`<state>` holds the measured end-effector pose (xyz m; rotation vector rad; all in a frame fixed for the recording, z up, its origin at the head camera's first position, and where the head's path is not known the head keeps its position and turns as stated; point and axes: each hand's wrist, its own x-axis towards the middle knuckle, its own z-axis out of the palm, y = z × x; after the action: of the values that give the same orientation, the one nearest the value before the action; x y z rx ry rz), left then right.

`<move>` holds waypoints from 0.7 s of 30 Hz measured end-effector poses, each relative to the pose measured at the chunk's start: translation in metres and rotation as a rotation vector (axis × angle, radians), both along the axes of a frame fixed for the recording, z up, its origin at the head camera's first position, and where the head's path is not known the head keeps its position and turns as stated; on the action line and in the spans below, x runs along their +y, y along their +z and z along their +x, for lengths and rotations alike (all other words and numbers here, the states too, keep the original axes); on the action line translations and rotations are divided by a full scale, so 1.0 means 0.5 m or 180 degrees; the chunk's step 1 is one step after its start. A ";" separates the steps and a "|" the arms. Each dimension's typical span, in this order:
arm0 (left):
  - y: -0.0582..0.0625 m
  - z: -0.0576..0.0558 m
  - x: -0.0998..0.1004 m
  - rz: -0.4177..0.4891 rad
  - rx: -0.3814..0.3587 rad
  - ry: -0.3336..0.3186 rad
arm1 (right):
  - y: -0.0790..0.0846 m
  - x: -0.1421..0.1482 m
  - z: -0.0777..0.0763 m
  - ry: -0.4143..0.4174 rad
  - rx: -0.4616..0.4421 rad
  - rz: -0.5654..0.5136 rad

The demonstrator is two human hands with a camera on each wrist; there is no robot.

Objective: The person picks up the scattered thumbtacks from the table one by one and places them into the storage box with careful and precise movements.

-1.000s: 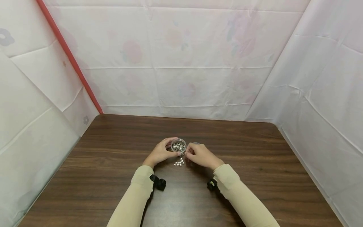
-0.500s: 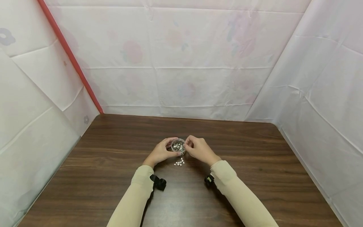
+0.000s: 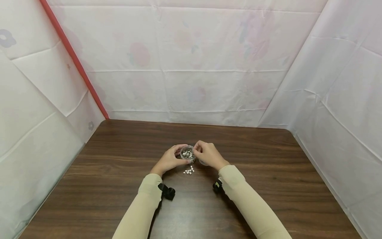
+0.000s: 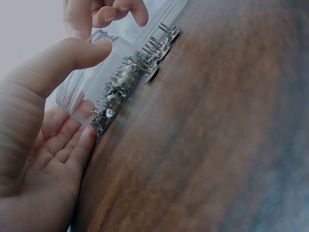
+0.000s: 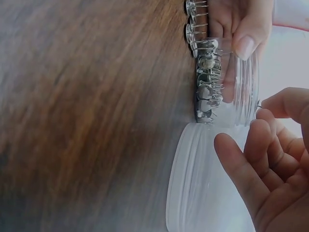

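A clear round jar (image 3: 183, 156) of metal thumbtacks (image 4: 116, 94) stands uncapped on the table. My left hand (image 3: 169, 161) holds its side, the thumb near the rim and the fingers around the far wall. At the jar's right rim is my right hand (image 3: 210, 156), its fingertips pinching a single thumbtack (image 5: 259, 106), of which only a small dark part shows. Several loose thumbtacks (image 3: 189, 171) lie in front of the jar, points up. A clear lid (image 5: 181, 179) rests on the table right of the jar, partly under my right hand.
The brown wood-grain table (image 3: 119, 186) stretches out around both hands. White printed cloth (image 3: 194, 59) hangs at the back and both sides, with a red strip (image 3: 74, 59) along the left corner. A black wrist camera (image 3: 167, 192) sits at the left wrist.
My right hand has risen from low beside the jar to its right rim, uncovering the front edge of the lid. My left hand and the jar have stayed put.
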<state>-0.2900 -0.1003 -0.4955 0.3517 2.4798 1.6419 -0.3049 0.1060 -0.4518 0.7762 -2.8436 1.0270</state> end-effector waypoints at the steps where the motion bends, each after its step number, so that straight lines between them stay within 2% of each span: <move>1: -0.001 0.000 0.000 -0.0009 -0.0001 0.0000 | -0.001 0.000 -0.001 -0.0001 0.0007 0.0008; 12: 0.000 0.001 0.004 -0.0009 -0.0031 0.0017 | -0.003 0.001 -0.005 -0.0020 0.0012 0.0057; 21: -0.001 -0.001 0.002 0.0030 -0.0030 0.0044 | 0.003 0.005 0.009 0.0030 0.0002 0.0061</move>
<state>-0.2904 -0.0995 -0.4959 0.3278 2.4741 1.6570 -0.3006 0.1087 -0.4505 0.7921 -2.8560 1.0019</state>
